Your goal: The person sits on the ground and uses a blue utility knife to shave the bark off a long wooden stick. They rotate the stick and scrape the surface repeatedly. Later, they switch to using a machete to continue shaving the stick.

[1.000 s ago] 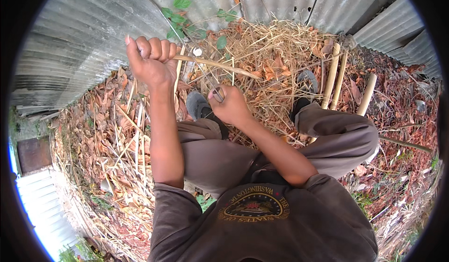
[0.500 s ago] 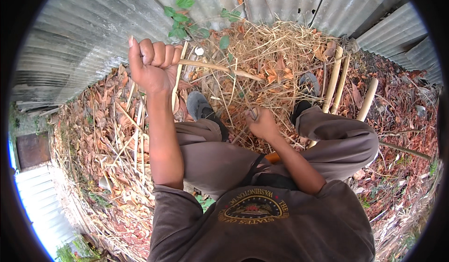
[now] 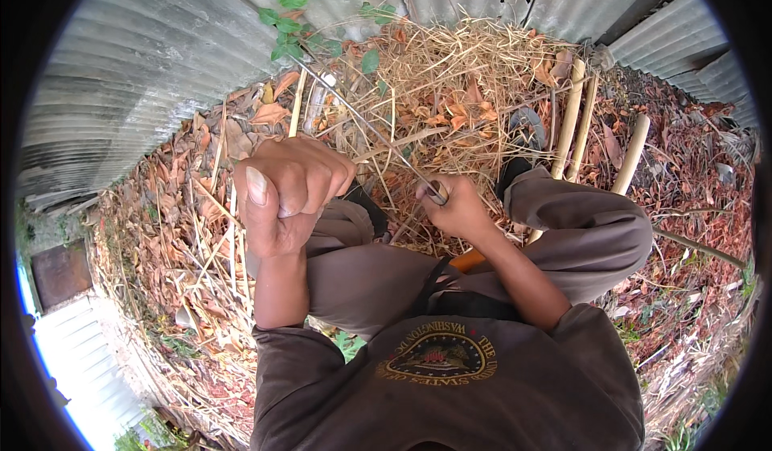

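My left hand [image 3: 293, 193] is closed in a fist, thumb up, over my left knee. From its far side a pale, slightly bent wooden stick [image 3: 406, 141] sticks out to the right; the gripped end is hidden by the fingers. My right hand [image 3: 458, 207] is wrapped round the handle of a long knife [image 3: 366, 119], low between my legs. Its thin blade, seen nearly edge-on, slants up and left past the stick toward the green leaves. Whether blade and stick touch, I cannot tell.
Dry straw [image 3: 458, 65] and brown leaves [image 3: 173, 210] cover the ground. Three pale poles [image 3: 633, 157] lie by my right leg. A corrugated metal fence [image 3: 161, 73] closes off the far and left sides, with a leafy green plant [image 3: 289, 24] at its foot.
My left hand has come down and nearer with the stick, from up by the fence to over my knee. The knife blade now points up-left; my right hand has barely shifted.
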{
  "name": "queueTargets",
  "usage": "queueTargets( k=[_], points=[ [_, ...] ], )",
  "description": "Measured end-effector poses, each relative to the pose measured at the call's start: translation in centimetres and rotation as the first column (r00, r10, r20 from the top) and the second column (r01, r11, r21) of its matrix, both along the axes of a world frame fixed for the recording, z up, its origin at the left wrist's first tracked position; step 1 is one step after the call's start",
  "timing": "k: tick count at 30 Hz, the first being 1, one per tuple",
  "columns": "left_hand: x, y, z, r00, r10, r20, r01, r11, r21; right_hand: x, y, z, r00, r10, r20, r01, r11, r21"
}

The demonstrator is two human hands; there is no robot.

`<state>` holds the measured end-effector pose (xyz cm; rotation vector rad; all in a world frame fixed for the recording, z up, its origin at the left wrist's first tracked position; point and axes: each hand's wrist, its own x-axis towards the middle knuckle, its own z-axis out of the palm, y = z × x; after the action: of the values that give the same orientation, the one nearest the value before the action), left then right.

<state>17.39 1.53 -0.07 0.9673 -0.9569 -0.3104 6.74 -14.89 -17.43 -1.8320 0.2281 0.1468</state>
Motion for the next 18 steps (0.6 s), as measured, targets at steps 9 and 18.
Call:
queueTargets(
  k=[9,18],
  points=[
    [1.4,0.4,-0.2,0.999,-0.021,-0.031,0.019,0.998,-0.06,-1.0,-2.2,-5.1,0.941,-0.113,-0.319,-0.012,0.931,-0.366],
    [1.7,1.0,-0.4,0.997,-0.01,-0.075,0.005,0.998,-0.063,-3.1,-0.6,-1.5,0.991,-0.049,0.127,0.078,0.969,-0.234]
  ],
)
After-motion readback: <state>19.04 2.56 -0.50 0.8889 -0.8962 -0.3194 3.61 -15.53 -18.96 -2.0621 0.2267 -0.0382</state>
